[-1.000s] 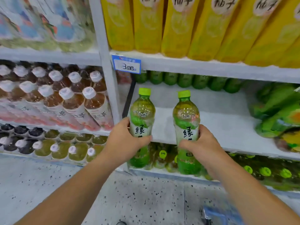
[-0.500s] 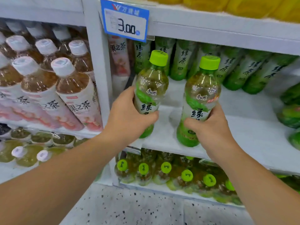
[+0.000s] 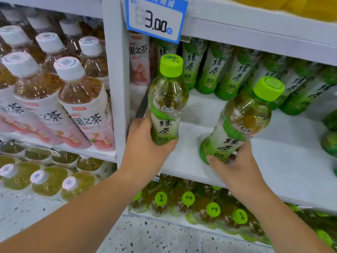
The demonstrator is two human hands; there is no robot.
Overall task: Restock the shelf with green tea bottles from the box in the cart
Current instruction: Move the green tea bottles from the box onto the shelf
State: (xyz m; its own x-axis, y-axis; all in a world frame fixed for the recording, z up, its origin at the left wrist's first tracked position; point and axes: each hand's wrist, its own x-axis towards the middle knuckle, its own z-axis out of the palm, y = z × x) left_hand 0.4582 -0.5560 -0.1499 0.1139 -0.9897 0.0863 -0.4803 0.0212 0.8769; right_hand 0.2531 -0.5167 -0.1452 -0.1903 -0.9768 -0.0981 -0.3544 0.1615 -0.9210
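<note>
Both hands at shelf [image 3: 273, 152] front: left hand [image 3: 145, 148] clamped round upright bottle [image 3: 166, 106] by shelf left end, right hand [image 3: 235, 167] gripping tilted bottle [image 3: 240, 121] low. Risk: tilted bottle topples if released leaning.

Left hand [image 3: 145, 152] over bottle [image 3: 167, 106] base

"3.00" on price tag [image 3: 156, 19]

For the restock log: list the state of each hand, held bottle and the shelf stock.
Left green-capped clear plastic tea bottle, upright, capped.
Right green-capped clear plastic tea bottle, tilted rightward, capped.
Left hand, gripping the left bottle.
Right hand, gripping the right bottle.
Green-labelled tea bottles behind, standing in a row.
</note>
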